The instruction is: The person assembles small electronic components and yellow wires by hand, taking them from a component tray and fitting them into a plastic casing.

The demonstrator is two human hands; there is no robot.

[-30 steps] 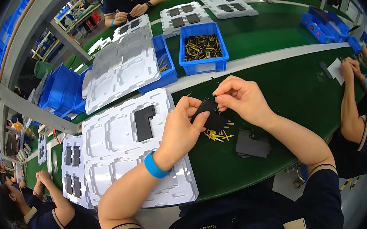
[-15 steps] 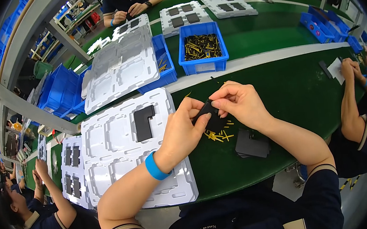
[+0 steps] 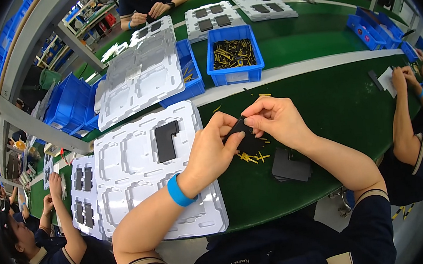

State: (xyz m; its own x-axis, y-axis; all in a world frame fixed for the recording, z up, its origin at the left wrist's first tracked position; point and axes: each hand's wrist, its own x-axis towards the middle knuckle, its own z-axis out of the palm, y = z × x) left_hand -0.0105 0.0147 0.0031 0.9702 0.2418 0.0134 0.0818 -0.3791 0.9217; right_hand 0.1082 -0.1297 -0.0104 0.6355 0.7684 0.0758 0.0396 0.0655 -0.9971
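Observation:
My left hand point(image 3: 212, 144) is closed on a flat black phone battery point(image 3: 238, 128), thumb on top, holding it tilted above the green table. My right hand point(image 3: 275, 119) pinches at its upper corner; whatever lies between those fingertips is too small to make out. Just below the hands, several yellow strips point(image 3: 248, 157) are scattered on the table. A small stack of flat black batteries point(image 3: 290, 166) lies beneath my right forearm. Left of my hands, a notched black battery point(image 3: 165, 142) sits in one recess of a white moulded tray point(image 3: 141, 171), partly covered by my left forearm.
Beyond my hands stands a blue bin point(image 3: 235, 74) full of black and yellow strips. Another white tray point(image 3: 140, 83) leans over a second blue bin point(image 3: 194, 87). Co-workers sit across and at both sides, with a person's hands point(image 3: 404, 79) at the right.
My hands stay nearly in place on the battery, with only slight finger movement. A yellow strip now shows on the table behind my right hand. The left co-worker's hands have shifted.

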